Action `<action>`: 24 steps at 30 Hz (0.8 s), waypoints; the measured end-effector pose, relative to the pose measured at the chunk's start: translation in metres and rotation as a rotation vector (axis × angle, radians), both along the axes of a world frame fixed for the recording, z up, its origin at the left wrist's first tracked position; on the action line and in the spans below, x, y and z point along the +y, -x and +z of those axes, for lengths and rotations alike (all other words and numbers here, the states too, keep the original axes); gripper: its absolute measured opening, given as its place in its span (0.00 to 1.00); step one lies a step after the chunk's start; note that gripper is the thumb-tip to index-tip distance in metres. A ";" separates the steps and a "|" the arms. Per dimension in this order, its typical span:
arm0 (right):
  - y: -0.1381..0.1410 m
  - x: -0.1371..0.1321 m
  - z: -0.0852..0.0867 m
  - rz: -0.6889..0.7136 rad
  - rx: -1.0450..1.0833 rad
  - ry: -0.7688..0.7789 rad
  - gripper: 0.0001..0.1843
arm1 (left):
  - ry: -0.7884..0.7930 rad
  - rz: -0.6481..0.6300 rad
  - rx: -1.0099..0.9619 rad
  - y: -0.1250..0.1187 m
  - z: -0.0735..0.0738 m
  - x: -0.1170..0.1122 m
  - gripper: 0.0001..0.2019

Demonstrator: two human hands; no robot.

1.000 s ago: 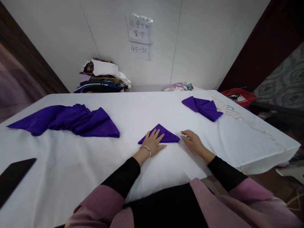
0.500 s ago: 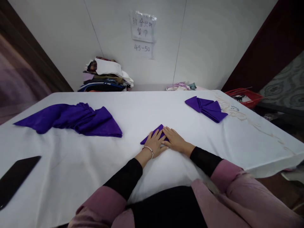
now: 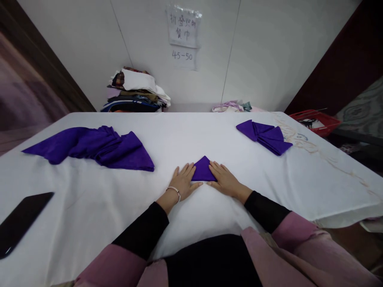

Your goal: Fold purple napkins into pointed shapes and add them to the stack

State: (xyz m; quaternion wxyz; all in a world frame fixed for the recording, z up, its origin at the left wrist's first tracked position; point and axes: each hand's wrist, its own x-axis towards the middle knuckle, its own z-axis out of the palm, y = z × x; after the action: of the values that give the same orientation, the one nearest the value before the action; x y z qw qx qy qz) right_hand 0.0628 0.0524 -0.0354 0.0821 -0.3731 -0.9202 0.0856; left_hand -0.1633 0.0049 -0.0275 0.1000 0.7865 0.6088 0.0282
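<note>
A purple napkin [image 3: 204, 170], folded into a small triangle with its point facing away from me, lies flat on the white tablecloth [image 3: 191, 135]. My left hand [image 3: 183, 181], with a silver bangle at the wrist, rests open with its fingers on the napkin's left corner. On the right corner lies my right hand [image 3: 224, 178], flat, fingers extended. Both thumbs point inward along the near edge. Another folded purple napkin [image 3: 265, 136], pleated like a fan, sits at the far right. Rumpled purple cloths [image 3: 92, 147] lie in a heap to the left.
A black tablet-like slab [image 3: 24, 223] lies at the table's left. Behind the far edge stand a stack of folded clothes [image 3: 137, 89] and a smaller cloth pile [image 3: 230, 106]. A red basket [image 3: 329, 121] is beyond the right edge. A handwritten sign [image 3: 184, 30] hangs on the wall.
My left hand has slid left off the middle of the napkin to its left corner, uncovering the triangle. My right hand has shifted slightly right. The view has moved a little.
</note>
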 end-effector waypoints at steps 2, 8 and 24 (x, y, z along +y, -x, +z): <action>0.000 0.000 0.000 0.001 0.005 0.005 0.42 | 0.034 0.041 0.004 0.008 0.002 0.000 0.39; 0.001 -0.001 -0.002 -0.010 0.022 0.013 0.43 | 0.007 0.139 0.049 -0.014 0.026 0.025 0.40; 0.001 0.000 -0.001 -0.025 0.025 0.019 0.43 | -0.004 0.000 -0.048 -0.039 0.004 0.053 0.37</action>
State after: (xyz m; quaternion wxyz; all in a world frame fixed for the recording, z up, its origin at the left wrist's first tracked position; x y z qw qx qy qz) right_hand 0.0616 0.0519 -0.0362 0.0911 -0.3842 -0.9135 0.0979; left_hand -0.1238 0.0580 -0.0239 0.1131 0.7859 0.6060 0.0484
